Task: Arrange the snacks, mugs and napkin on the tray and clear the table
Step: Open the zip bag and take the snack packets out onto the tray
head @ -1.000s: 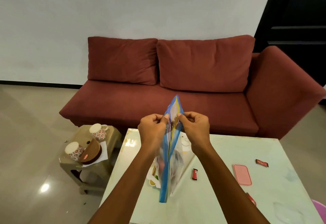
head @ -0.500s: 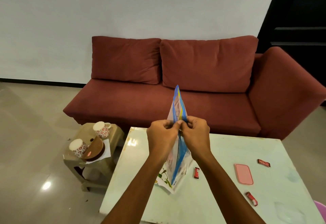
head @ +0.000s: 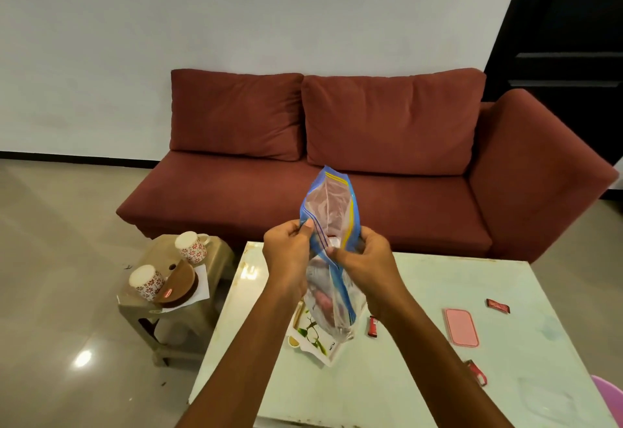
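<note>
A clear zip bag [head: 332, 212] with a blue and yellow seal stands upright over the pale table [head: 421, 377], its mouth pulled apart. My left hand [head: 286, 254] pinches its left lip and my right hand [head: 365, 262] grips the right lip. Under the bag lies a white tray [head: 312, 336] with a leaf print. Small red snack bars lie on the table: one [head: 372, 326] beside the bag, one [head: 498, 305] far right, one [head: 476, 372] near the front right. Two floral mugs [head: 190, 246] [head: 146, 282] stand on a side stool, by a white napkin [head: 202, 284].
A pink flat lid [head: 461, 326] lies on the table's right half. The low stool [head: 161, 313] at the left also carries a brown round box [head: 178, 284]. A red sofa [head: 337, 164] stands behind the table. A pink object [head: 610, 397] shows at the bottom right corner.
The bag's mouth, pinched flat between both hands earlier, has been pulled apart. The bag has lowered slightly, and the camera has shifted a little.
</note>
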